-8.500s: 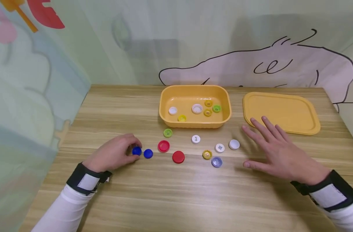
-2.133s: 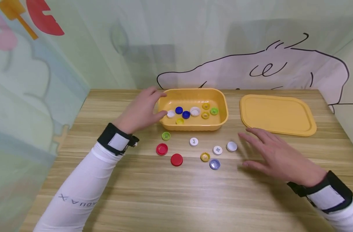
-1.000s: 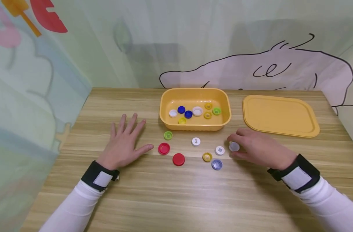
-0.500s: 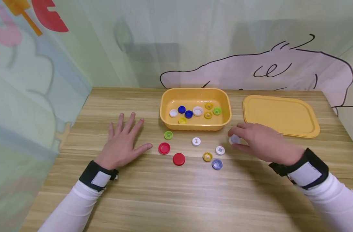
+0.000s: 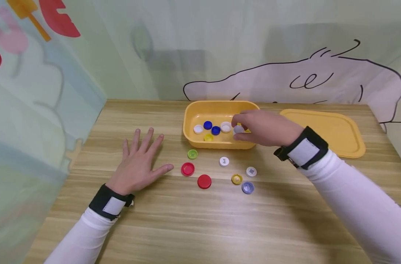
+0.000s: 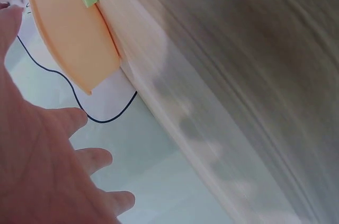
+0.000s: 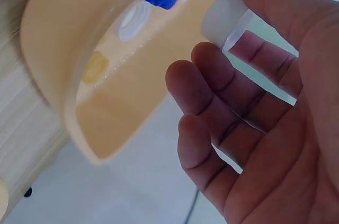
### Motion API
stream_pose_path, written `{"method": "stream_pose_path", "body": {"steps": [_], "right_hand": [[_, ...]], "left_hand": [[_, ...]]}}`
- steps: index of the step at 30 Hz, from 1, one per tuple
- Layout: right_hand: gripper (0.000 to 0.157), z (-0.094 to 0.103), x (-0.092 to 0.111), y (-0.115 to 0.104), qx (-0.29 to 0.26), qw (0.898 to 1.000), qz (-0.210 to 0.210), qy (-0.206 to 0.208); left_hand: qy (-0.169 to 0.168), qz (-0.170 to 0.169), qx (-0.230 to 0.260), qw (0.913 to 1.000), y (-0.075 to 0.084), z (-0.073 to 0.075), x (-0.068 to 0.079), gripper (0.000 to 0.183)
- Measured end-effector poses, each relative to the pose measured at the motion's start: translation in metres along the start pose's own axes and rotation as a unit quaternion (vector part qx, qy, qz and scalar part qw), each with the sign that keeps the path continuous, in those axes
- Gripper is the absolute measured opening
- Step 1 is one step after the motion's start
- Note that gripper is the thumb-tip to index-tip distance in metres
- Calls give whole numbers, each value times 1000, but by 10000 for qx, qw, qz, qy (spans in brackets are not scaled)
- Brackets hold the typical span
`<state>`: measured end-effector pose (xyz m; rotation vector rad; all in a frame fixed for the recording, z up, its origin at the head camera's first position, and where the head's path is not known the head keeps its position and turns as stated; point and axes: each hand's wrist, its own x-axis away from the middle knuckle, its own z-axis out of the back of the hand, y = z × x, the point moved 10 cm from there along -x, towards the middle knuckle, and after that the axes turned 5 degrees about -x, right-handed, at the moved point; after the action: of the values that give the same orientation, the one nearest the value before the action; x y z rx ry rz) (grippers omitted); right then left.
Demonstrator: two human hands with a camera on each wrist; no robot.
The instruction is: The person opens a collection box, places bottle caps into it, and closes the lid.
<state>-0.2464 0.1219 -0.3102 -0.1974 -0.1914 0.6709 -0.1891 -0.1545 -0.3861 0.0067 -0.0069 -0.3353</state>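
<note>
My right hand (image 5: 264, 127) pinches a white bottle cap (image 7: 225, 19) between thumb and fingers, over the right side of the yellow plastic box (image 5: 220, 145). Inside the box lie two blue caps (image 5: 208, 125), white caps (image 5: 225, 127) and a yellow cap (image 5: 208, 137); the hand hides the others at the right end. My left hand (image 5: 136, 165) is spread with straight fingers on the table, left of a red cap (image 5: 187, 169). In the left wrist view its fingers stand apart and hold nothing.
In front of the box lie a green cap (image 5: 192, 154), another red cap (image 5: 204, 181), two white caps (image 5: 224, 161), a gold cap (image 5: 236, 179) and a light blue cap (image 5: 248, 187). The yellow lid (image 5: 332, 128) lies at the right; a printed curtain (image 5: 161, 55) hangs behind.
Two blue caps went from the table into the box, and the left hand moved back to rest on the table. The right hand picked up the white cap and brought it over the box.
</note>
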Motion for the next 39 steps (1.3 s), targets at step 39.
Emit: {"method": "stream_pose_path", "body": {"steps": [39], "right_hand": [[40,-21,64,-36,83,9956,921,-173]], "left_hand": [[-116,43,39,9999,-6,6,5,100]]}}
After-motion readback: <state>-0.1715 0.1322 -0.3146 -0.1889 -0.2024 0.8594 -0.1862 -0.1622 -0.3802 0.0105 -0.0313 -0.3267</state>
